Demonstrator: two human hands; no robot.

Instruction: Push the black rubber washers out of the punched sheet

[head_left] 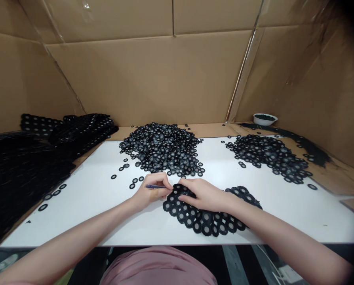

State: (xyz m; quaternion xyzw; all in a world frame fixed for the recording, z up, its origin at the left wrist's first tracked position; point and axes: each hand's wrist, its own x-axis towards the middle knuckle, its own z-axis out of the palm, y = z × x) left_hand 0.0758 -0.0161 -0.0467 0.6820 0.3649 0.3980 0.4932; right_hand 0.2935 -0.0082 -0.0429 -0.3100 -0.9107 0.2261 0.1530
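Note:
My left hand (153, 192) is closed around a slim dark purple tool with a pen-like handle (155, 186); its tip is too small to make out. Just right of it, my right hand (202, 193) grips the upper left edge of a piece made of joined black rings (206, 228), thumb on top. Pale centres show in the rings. Part of this piece lies under my right hand and forearm, and more of it (244, 194) shows beyond the wrist. Both hands nearly meet at the piece's edge, low over the white tabletop (129, 225).
A large heap of loose black rings (162, 146) stands behind my hands, a smaller heap (269, 154) at the right. Black strands and ringed pieces (25, 170) cover the left side. A white bowl (265, 119) and dark strands (301, 142) lie back right. Cardboard walls (153, 79) enclose the table.

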